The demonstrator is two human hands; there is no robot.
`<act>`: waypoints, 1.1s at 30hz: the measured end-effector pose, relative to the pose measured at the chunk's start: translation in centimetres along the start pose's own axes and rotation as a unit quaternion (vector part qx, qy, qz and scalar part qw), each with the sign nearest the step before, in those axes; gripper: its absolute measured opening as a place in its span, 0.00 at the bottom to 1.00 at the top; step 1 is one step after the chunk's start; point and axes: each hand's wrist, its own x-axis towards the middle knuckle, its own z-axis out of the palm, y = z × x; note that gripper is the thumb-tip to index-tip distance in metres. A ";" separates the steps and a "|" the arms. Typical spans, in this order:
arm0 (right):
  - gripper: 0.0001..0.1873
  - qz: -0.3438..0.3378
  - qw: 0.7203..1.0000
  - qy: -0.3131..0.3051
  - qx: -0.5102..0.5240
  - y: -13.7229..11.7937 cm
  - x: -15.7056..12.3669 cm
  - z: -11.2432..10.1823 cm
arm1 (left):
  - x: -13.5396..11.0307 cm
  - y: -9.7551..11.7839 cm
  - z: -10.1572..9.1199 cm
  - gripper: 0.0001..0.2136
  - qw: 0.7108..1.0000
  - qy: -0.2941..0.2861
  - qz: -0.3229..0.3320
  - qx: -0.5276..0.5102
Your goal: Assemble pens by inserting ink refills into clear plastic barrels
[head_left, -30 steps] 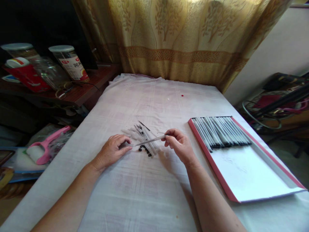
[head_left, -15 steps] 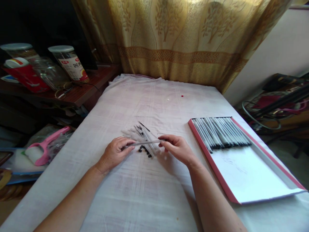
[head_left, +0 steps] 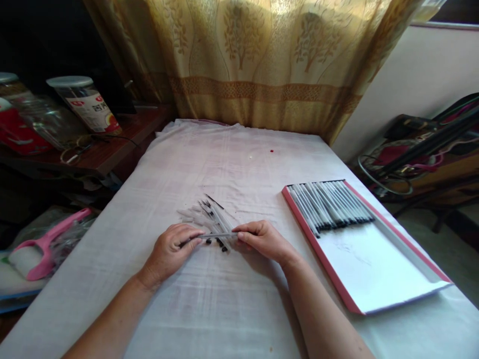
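My left hand [head_left: 170, 249] and my right hand [head_left: 262, 240] pinch the two ends of one thin clear pen [head_left: 219, 235] and hold it level just above the white cloth. Right behind it lies a small heap of loose clear pen barrels [head_left: 205, 217] with a few small black caps [head_left: 221, 244] beside them. To the right, a flat white tray with a pink rim [head_left: 318, 254] carries a neat row of finished pens [head_left: 331, 205] across its far end.
The white cloth [head_left: 224, 309] covers a long table that ends at a gold curtain [head_left: 262, 65]. A wooden shelf with plastic jars [head_left: 84, 102] stands at the left, and a pink roller [head_left: 41, 247] lies below it. Cables and clutter [head_left: 411, 154] fill the right side.
My right hand has lowered and moved toward the left hand, bringing the pen from a tilt to level. My head has shifted, so the whole scene sits lower and further left.
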 end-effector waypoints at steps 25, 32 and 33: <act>0.20 -0.154 0.806 0.545 -0.172 -1.3 -5.0 -8.4 | -0.2 -1.3 1.2 0.19 0.997 -0.028 -0.065 0.007; 0.19 0.055 0.737 0.598 -0.309 1.1 -6.5 -11.3 | 0.1 -1.0 1.1 0.14 0.998 -0.023 -0.013 0.058; 0.20 0.074 0.736 0.588 -0.328 1.1 -6.3 -11.0 | 0.1 -1.0 1.1 0.14 0.998 -0.023 -0.011 0.059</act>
